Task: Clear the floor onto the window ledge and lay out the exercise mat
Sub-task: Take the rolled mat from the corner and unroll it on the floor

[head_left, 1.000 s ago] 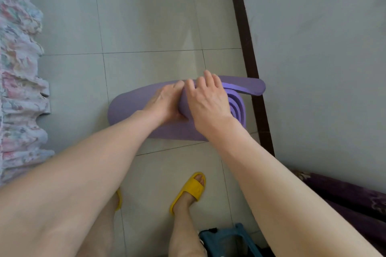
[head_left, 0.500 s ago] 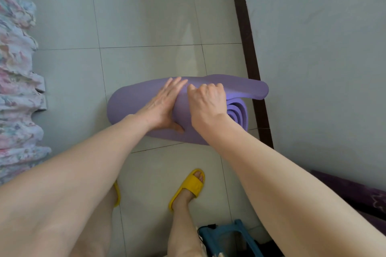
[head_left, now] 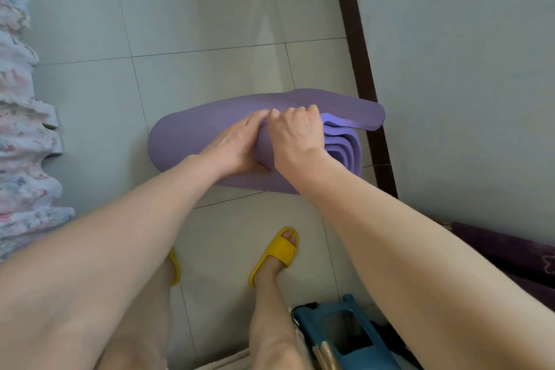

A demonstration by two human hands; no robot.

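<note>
A purple exercise mat (head_left: 192, 132) lies rolled up on the tiled floor in the middle of the head view, its spiral end (head_left: 345, 150) facing right toward the wall. A loose flap (head_left: 354, 112) curls over the top of the roll. My left hand (head_left: 234, 144) presses on the roll's middle with fingers curled over the top. Right beside it, my right hand (head_left: 295, 132) grips the roll, knuckles up, fingers tucked over the far side. The window ledge is out of view.
A dark skirting board (head_left: 360, 69) and grey wall (head_left: 465, 69) run along the right. Floral bedding (head_left: 21, 144) hangs at the left. My feet in yellow slippers (head_left: 277, 252) stand near the mat. A blue plastic stool (head_left: 339, 330) and dark purple fabric (head_left: 504, 252) sit bottom right.
My left hand went from flat on the roll to curled over its top. My right hand closed tighter. The flap has lifted and spread a little to the right.
</note>
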